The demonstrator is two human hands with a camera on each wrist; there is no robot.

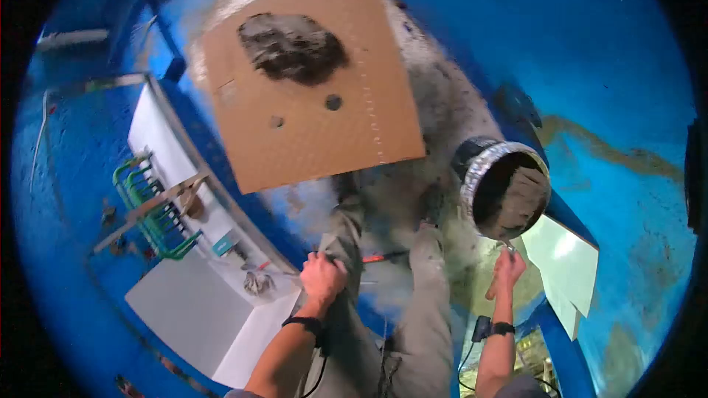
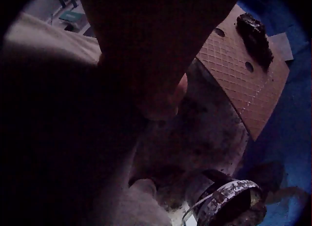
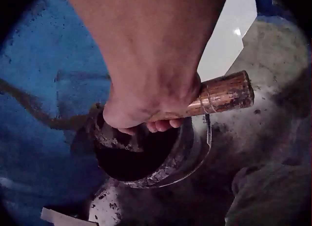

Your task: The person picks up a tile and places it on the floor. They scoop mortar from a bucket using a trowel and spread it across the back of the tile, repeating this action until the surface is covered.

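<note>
My right hand [image 1: 507, 271] grips the wooden handle [image 3: 226, 93] of a trowel at the mouth of a mortar-crusted bucket [image 1: 469, 195]. The tool's working end is down among the grey-brown mortar [image 1: 525, 195], mostly hidden from view. The bucket tilts, and its wire bail [image 3: 208, 138] hangs at the side. My left hand [image 1: 323, 278] rests at my left knee, fingers loosely bent, holding nothing; in the left wrist view it is mostly dark. Ahead lies a cardboard sheet [image 1: 310, 151] bearing a heap of wet mortar [image 1: 291, 46] and two small round dark spots.
On the left stands a white panelled piece [image 1: 192, 317] with a green wire rack [image 1: 151, 206] beside it. A pale, shiny sheet [image 1: 564, 258] lies right of the bucket. Blue surfaces [image 1: 619, 51] surround the stained floor, and my legs [image 1: 428, 287] are in the middle.
</note>
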